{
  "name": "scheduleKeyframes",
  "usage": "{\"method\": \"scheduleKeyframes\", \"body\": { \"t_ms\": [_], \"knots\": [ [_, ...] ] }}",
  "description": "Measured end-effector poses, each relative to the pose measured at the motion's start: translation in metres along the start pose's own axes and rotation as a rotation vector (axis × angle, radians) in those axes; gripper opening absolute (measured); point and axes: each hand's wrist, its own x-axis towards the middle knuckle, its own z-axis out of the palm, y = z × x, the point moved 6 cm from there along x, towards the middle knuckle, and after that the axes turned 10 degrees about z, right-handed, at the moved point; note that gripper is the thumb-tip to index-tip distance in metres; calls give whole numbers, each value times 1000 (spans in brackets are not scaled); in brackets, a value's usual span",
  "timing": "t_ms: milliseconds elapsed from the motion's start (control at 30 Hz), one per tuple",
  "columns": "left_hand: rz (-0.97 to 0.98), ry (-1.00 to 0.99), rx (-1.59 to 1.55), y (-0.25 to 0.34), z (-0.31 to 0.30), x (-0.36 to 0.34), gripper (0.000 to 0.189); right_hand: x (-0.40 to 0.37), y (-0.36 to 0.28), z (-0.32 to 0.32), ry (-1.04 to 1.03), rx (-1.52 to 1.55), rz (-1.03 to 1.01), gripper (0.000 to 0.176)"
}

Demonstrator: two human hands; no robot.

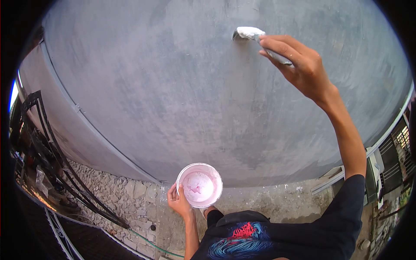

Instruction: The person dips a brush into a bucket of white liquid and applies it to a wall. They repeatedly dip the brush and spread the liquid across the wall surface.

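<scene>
High on the grey wall (173,86), my right hand (299,63) grips the handle of a putty knife (277,56). White paste (250,32) lies on its blade, whose edge is at the wall's surface. Low in the view, my left hand (180,201) holds a round white bucket (220,182) by its left rim, with the thumb over the edge. Inside the bucket is white material with pink-red streaks.
Black metal frames (47,143) lean at the left beside rubble (104,190). A green hose (151,245) runs over the ground at lower left. Metal pieces (329,180) and dark slatted panels (390,160) stand at the right, near the wall's base.
</scene>
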Motion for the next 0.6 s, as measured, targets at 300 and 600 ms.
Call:
{"method": "scheduleKeyframes", "body": {
  "t_ms": [300, 600],
  "knots": [
    [-16, 42, -1, -1, -12, -5, 23, -76, -46, 68, -264, 84, -124, 26],
    [18, 82, -27, -4, -26, 0, 23, -50, -37, 83, -367, 301, 27, 26]
  ]
}}
